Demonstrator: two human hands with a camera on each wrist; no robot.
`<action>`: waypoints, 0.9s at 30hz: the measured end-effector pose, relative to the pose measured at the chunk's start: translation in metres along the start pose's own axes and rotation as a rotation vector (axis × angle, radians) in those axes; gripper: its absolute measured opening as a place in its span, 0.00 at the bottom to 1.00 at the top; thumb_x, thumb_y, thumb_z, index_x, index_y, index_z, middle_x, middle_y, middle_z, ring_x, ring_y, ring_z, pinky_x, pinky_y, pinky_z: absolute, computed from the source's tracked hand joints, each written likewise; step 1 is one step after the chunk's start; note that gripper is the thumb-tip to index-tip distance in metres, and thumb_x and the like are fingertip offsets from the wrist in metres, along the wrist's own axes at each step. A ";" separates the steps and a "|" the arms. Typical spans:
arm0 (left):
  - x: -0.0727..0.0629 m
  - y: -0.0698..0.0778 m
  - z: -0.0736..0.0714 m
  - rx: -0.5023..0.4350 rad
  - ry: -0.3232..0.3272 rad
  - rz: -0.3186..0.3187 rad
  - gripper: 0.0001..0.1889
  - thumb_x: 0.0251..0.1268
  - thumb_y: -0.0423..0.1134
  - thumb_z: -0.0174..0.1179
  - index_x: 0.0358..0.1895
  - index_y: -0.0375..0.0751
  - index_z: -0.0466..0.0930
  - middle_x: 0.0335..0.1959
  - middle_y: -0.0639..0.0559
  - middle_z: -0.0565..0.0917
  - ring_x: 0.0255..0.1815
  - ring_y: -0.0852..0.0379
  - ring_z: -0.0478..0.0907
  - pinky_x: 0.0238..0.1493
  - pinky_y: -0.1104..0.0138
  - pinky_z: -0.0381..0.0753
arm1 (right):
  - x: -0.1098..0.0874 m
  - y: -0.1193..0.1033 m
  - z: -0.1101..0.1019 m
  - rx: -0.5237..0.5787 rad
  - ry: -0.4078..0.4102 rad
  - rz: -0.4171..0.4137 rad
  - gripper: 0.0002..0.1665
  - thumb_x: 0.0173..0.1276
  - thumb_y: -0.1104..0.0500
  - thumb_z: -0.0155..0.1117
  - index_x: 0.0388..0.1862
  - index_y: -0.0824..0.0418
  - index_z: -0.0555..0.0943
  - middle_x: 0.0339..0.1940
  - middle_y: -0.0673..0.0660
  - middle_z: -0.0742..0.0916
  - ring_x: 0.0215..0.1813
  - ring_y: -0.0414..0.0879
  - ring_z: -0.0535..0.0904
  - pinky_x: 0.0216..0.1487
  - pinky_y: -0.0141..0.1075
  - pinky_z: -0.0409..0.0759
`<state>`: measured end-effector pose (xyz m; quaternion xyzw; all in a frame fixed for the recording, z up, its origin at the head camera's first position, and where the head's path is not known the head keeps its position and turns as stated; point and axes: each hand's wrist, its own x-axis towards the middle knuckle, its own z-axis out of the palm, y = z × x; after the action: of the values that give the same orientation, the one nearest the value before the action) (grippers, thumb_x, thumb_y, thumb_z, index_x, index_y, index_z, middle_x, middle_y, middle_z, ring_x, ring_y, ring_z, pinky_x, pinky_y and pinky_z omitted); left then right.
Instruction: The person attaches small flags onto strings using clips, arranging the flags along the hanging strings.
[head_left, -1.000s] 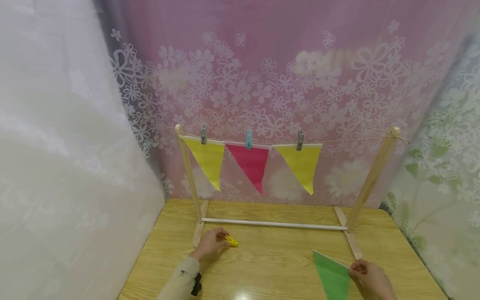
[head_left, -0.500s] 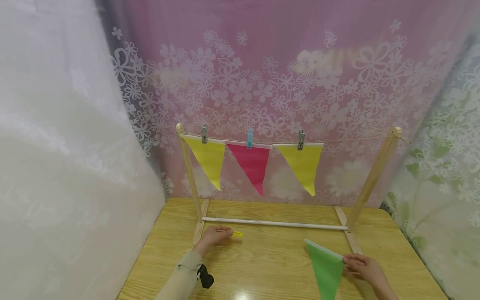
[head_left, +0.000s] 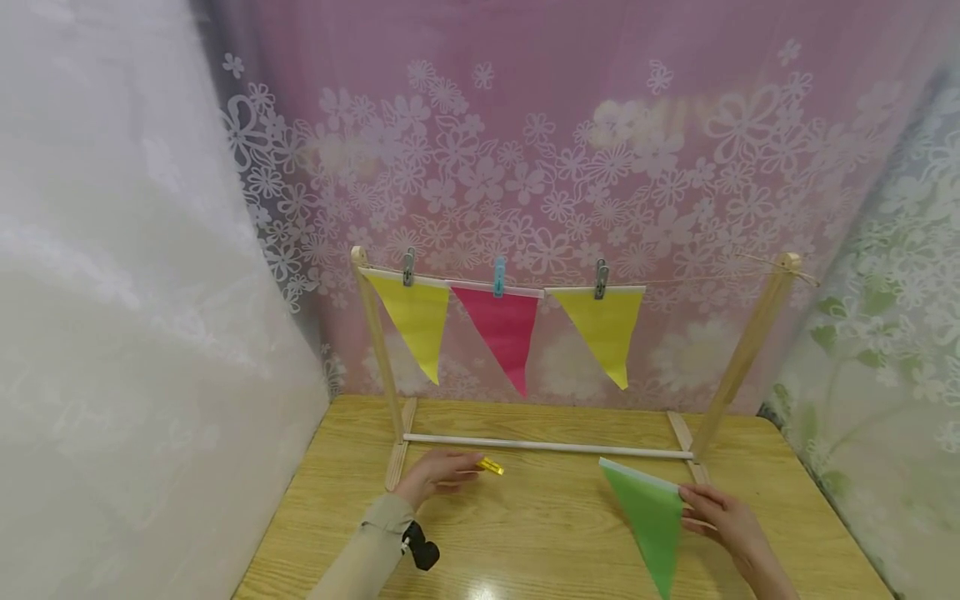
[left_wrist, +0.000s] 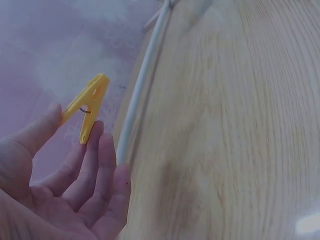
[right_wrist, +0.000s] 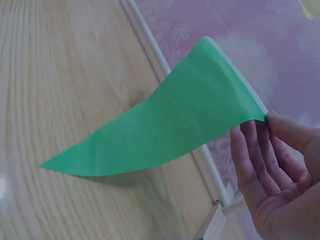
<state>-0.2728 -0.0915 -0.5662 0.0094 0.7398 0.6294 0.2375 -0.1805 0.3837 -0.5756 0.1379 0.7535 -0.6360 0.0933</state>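
A yellow clothespin (left_wrist: 92, 105) is pinched by its two handle ends between the thumb and fingers of my left hand (head_left: 442, 472), above the table near the rack's white rod. In the right wrist view, my right hand (right_wrist: 282, 175) pinches one top corner of a green triangular pennant (right_wrist: 155, 120) with a white upper edge. The pennant's tip hangs down toward the table. Behind both hands, a yellow pennant (head_left: 415, 317), a pink pennant (head_left: 501, 329) and another yellow pennant (head_left: 603, 325) hang from a string, each under its own clothespin.
The wooden rack has a left post (head_left: 378, 358), a right post (head_left: 746, 358) and a white rod (head_left: 547, 447) low across the table (head_left: 525, 533). A thin string (head_left: 697, 279) runs between the post tops. Flowered curtains (head_left: 555, 167) enclose the back and sides.
My left hand has moved right and turned the clothespin. My right hand has raised the green pennant and brought it left, toward the rack. The hanging pennants keep their places.
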 end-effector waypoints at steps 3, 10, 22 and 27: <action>0.002 0.007 0.005 0.001 -0.019 -0.003 0.26 0.70 0.51 0.65 0.62 0.35 0.81 0.52 0.43 0.88 0.56 0.46 0.84 0.61 0.46 0.78 | -0.003 -0.008 0.004 0.028 0.011 -0.015 0.33 0.77 0.49 0.62 0.68 0.72 0.73 0.44 0.44 0.87 0.44 0.39 0.86 0.53 0.40 0.85; 0.008 0.029 0.018 -0.020 -0.067 -0.021 0.25 0.66 0.54 0.68 0.57 0.39 0.84 0.51 0.48 0.88 0.52 0.54 0.85 0.62 0.48 0.78 | -0.011 -0.029 0.010 0.053 -0.007 -0.028 0.42 0.78 0.48 0.60 0.76 0.74 0.60 0.43 0.39 0.86 0.45 0.36 0.85 0.56 0.40 0.83; 0.007 0.083 0.054 -0.002 -0.145 0.031 0.24 0.68 0.52 0.67 0.59 0.39 0.83 0.48 0.47 0.89 0.53 0.52 0.86 0.55 0.55 0.84 | -0.020 -0.057 0.007 0.035 -0.009 -0.093 0.41 0.81 0.48 0.55 0.77 0.75 0.57 0.42 0.36 0.85 0.44 0.35 0.83 0.54 0.37 0.84; 0.007 0.106 0.068 0.020 -0.183 0.037 0.23 0.68 0.52 0.67 0.56 0.38 0.83 0.50 0.44 0.88 0.52 0.52 0.86 0.55 0.56 0.84 | -0.023 -0.063 0.003 0.041 -0.005 -0.144 0.37 0.81 0.50 0.55 0.75 0.75 0.60 0.42 0.36 0.85 0.44 0.35 0.82 0.51 0.35 0.84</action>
<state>-0.2839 -0.0041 -0.4759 0.0827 0.7209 0.6229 0.2923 -0.1797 0.3696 -0.5102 0.0838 0.7481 -0.6567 0.0465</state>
